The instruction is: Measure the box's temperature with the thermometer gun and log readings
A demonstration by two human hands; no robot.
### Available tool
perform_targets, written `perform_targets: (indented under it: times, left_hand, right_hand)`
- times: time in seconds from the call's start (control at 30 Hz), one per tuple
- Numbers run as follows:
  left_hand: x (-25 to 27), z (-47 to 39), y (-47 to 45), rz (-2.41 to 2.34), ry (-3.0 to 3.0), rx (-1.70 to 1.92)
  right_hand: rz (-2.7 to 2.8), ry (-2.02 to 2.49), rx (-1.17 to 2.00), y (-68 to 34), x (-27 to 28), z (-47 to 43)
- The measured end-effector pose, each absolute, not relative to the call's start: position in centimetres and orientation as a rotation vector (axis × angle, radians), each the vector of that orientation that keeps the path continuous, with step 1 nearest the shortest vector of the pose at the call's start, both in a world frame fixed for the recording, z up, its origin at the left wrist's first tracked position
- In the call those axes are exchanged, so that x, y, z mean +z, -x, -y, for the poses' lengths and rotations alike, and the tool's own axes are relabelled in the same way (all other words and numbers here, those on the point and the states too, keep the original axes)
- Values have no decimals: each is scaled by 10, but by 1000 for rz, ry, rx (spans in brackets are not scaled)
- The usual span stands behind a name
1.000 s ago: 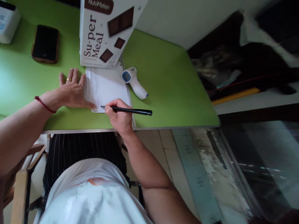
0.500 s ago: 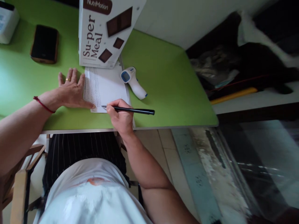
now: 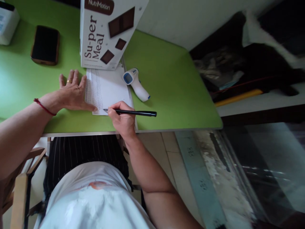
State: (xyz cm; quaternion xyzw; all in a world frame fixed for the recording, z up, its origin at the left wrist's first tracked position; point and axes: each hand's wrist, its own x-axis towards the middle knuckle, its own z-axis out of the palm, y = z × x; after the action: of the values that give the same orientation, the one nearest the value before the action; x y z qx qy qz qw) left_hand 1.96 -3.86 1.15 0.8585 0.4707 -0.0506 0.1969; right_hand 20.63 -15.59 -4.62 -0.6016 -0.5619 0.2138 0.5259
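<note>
My right hand is closed around a black pen, its tip at the lower part of a white sheet of paper. Rows of small handwriting cover the left side of that sheet. Spread flat, my left hand rests on the table with its thumb on the paper's lower left corner. A white box with "Su-per Meal" print stands over the sheet's far end. Just right of the paper lies a white and blue infrared thermometer.
The green table ends in a metal edge close to my body. A dark phone-like device lies at the left, with a white container in the far left corner. Shelves holding dark items and a yellow stick stand at the right.
My right hand and the pen have shifted very slightly to the left. My left hand, the box and the thermometer stay where they were.
</note>
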Motion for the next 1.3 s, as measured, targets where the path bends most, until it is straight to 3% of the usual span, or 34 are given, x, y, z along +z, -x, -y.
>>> perform_targets:
  times: [1.3]
  left_hand:
    - [12,38,-23,-1324,-2426,-205]
  right_hand:
    - [1333,1391,489,-205,-48,155]
